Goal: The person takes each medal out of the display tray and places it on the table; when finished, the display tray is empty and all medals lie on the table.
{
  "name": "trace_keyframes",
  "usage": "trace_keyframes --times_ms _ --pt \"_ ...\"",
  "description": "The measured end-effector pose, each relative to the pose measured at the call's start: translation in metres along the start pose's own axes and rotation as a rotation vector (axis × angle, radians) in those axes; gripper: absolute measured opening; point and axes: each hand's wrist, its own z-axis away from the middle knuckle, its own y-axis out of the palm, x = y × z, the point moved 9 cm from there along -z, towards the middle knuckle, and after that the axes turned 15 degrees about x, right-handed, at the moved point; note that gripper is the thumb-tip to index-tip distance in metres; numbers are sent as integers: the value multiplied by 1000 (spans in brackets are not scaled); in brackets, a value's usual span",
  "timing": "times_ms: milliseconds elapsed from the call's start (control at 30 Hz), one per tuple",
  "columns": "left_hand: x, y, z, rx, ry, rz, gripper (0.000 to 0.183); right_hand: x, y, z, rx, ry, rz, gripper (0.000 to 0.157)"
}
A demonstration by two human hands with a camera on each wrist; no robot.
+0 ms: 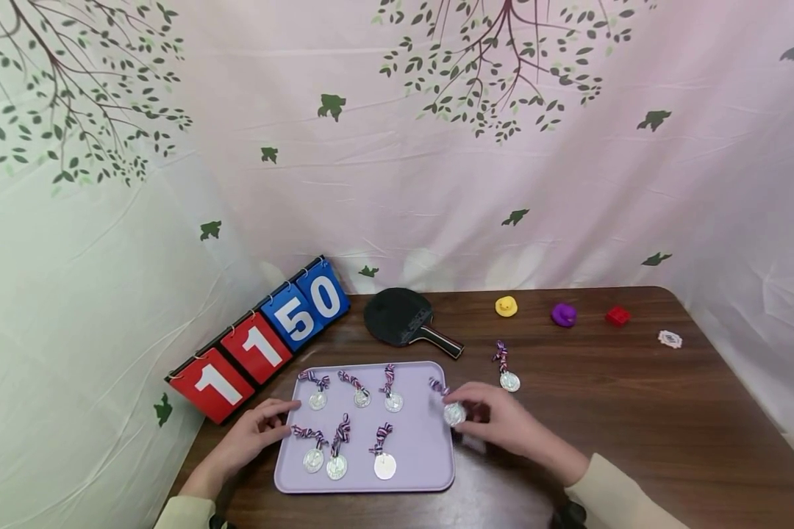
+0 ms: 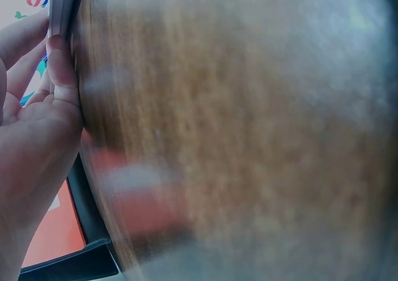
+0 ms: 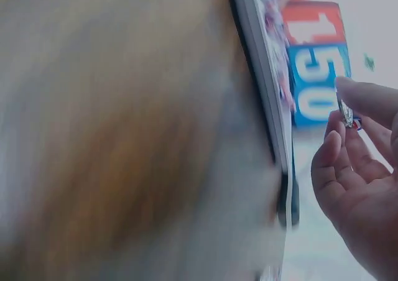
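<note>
Over the right edge of a lavender tray (image 1: 417, 441), my right hand (image 1: 496, 419) pinches a silver medal (image 1: 454, 414) between thumb and fingers. Its knotted striped ribbon hangs off past the fingertips, towards the tray. In the right wrist view the medal (image 3: 346, 110) appears edge-on under the thumb. My left hand (image 1: 254, 433) rests at the tray's left rim, thumb and index fingertip touching it. The left wrist view has the thumb (image 2: 62, 66) against the tray's edge. Several medals with bunched ribbons, one of them a medal (image 1: 384, 466) at the front, lie in two rows on the tray.
Another medal (image 1: 509, 380) lies on the wooden table right of the tray. Behind stand a flip scoreboard (image 1: 258, 342) and a black table tennis paddle (image 1: 397, 316). A yellow duck (image 1: 506, 306), purple duck (image 1: 564, 315), red brick (image 1: 617, 316) and white tag (image 1: 670, 339) line the back right.
</note>
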Motion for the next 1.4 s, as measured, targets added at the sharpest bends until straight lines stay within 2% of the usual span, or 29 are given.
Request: trace_keyframes --times_ms 133,267,400,500,633,833,1100,1300,1400 --pt "-1 0 1 -3 -4 -1 43 -23 -36 21 -92 60 19 39" --pt "-2 0 1 -6 -16 5 43 -50 -70 45 -168 180 71 39" --pt "-4 0 1 -14 -12 12 42 -75 -96 65 -194 312 162 38" --pt "-4 1 2 -14 -9 18 42 -89 -107 76 -187 389 264 38" --pt "-4 2 2 -12 -19 19 42 -98 -111 84 -152 434 375 36" --pt "-4 1 3 -19 2 33 42 -94 -104 82 -82 365 514 35" --pt "-5 1 4 -27 10 36 41 -93 -103 81 -67 394 549 31" --pt "-24 2 10 -28 4 44 40 -88 -105 83 -112 394 618 31" --pt "-33 3 15 -19 4 50 40 -85 -106 82 -127 380 614 31"
